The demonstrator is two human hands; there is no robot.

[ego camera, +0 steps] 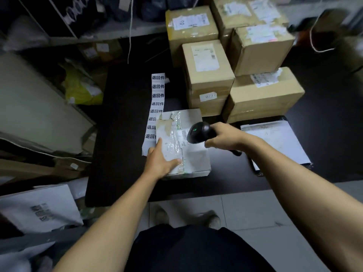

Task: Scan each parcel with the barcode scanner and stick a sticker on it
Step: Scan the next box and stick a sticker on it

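Note:
A flat white parcel [191, 152] with torn tape and a label lies on the dark table [117, 134]. My left hand [160, 159] rests on its near left corner, fingers straight along its left edge and thumb laid on top. My right hand [225, 137] grips a black barcode scanner [200, 132], whose head hangs just above the parcel's label. A long strip of white stickers [156, 101] with black printed characters runs along the table to the left of the parcel, partly tucked under it.
Several brown cardboard boxes [208, 75] are stacked at the back right of the table. A white mailer bag [279, 142] lies to the right. Shelves with bags and parcels [82, 89] stand on the left. A tiled floor and my shoes show below.

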